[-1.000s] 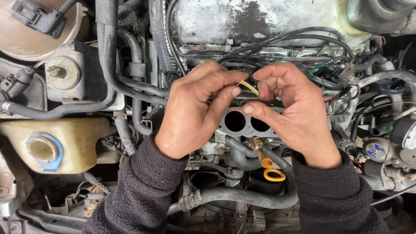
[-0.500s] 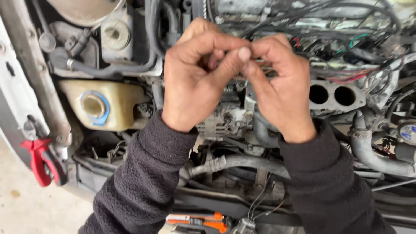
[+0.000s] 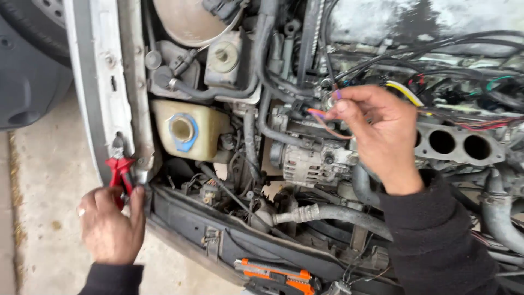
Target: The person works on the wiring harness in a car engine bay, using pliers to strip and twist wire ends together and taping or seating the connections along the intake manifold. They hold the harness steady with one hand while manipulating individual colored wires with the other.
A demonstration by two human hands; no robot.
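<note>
I look down into an open engine bay. My right hand (image 3: 379, 128) pinches thin coloured wires (image 3: 322, 117) between thumb and fingers, just left of the intake manifold ports (image 3: 458, 145) and above the alternator (image 3: 305, 158). A yellow wire (image 3: 404, 93) runs over the back of that hand. My left hand (image 3: 109, 226) has dropped to the front left corner of the car. Its fingers curl round the red handles of a pair of pliers (image 3: 119, 169) resting on the white body edge (image 3: 101, 93).
A yellowish fluid reservoir with a blue cap ring (image 3: 183, 131) sits at left. Thick black hoses (image 3: 322, 213) cross the lower bay. An orange-and-black tool (image 3: 273, 271) lies on the front crossmember. Bare concrete floor (image 3: 43, 218) lies to the left.
My left hand has let go of the wires and gone down left to the red pliers. My right hand keeps the wires. The view has swung left.
</note>
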